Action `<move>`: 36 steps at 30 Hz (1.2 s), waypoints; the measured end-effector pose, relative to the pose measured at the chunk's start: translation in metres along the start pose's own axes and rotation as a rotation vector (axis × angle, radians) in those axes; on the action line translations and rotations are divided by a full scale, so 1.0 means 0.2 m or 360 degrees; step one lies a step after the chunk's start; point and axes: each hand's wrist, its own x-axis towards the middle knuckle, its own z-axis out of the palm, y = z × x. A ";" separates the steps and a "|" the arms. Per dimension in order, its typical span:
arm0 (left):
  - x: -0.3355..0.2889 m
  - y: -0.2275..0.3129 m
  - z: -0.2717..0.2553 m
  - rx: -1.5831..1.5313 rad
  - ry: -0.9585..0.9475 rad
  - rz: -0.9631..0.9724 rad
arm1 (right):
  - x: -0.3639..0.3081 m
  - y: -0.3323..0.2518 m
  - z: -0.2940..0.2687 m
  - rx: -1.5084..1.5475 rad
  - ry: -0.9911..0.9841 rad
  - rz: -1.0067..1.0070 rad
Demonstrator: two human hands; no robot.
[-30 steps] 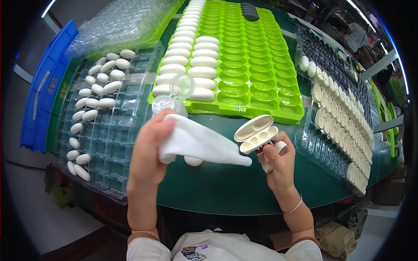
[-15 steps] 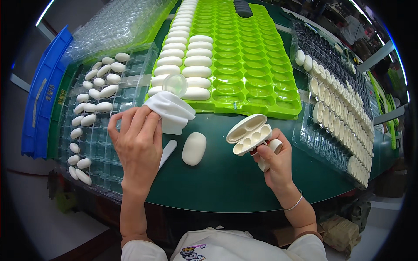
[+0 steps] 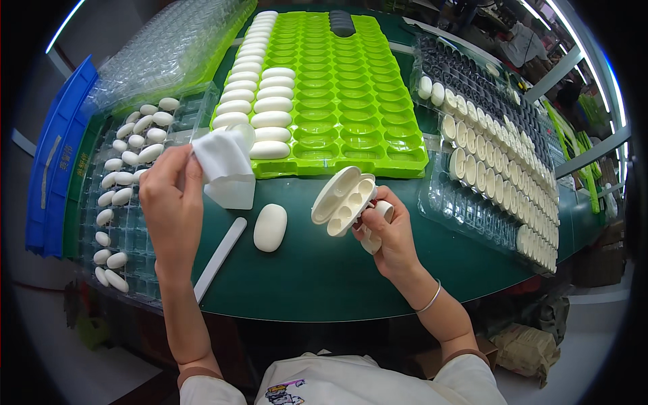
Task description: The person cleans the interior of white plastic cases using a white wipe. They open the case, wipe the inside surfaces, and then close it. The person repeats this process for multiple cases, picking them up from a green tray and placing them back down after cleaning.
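Note:
My left hand [image 3: 172, 196] pinches the corner of a white cloth [image 3: 221, 156]. That cloth hangs just over a small white block-like object [image 3: 233, 193], partly hidden by it. A clear round cup [image 3: 248, 132] shows behind the cloth. In my right hand [image 3: 395, 236] is an opened cream case [image 3: 341, 199] with round hollows inside, its lid tilted up to the left. A second cream piece with a curved rim [image 3: 372, 236] is tucked among the same fingers. Between my hands a closed white oval case [image 3: 270, 228] lies on the green table, beside a flat white stick [image 3: 221, 260].
A bright green tray [image 3: 358, 165] stands ahead, its left columns filled with white oval cases. On the left, a clear tray [image 3: 145, 263] carries many small white cases. Cream and black shells fill a clear tray [image 3: 439, 209] on the right. Blue crates [image 3: 54, 162] stand far left.
My left hand has drawn the cloth up and left, showing more of the white block and the stick. My right hand has turned the opened case more upright. The whole view has shifted.

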 end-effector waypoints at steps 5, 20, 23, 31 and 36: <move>-0.07 0.12 0.20 -0.1176 -0.0002 0.0143 | 0.03 -0.01 -0.03 0.0165 -0.0186 0.0221; -0.14 0.13 0.41 -0.0354 -0.0478 0.1117 | 0.04 -0.04 -0.02 -0.0386 -0.0038 0.0385; -0.13 0.09 0.42 -0.0606 -0.0625 0.0834 | 0.04 -0.03 -0.02 -0.0577 -0.0090 0.0371; -0.06 0.03 0.34 -0.2416 -0.0413 -0.0880 | 0.05 -0.03 -0.04 -0.0102 -0.0139 0.0481; -0.17 0.06 0.37 -0.1493 -0.0440 -0.0282 | 0.05 -0.04 -0.04 -0.0080 -0.0116 0.0441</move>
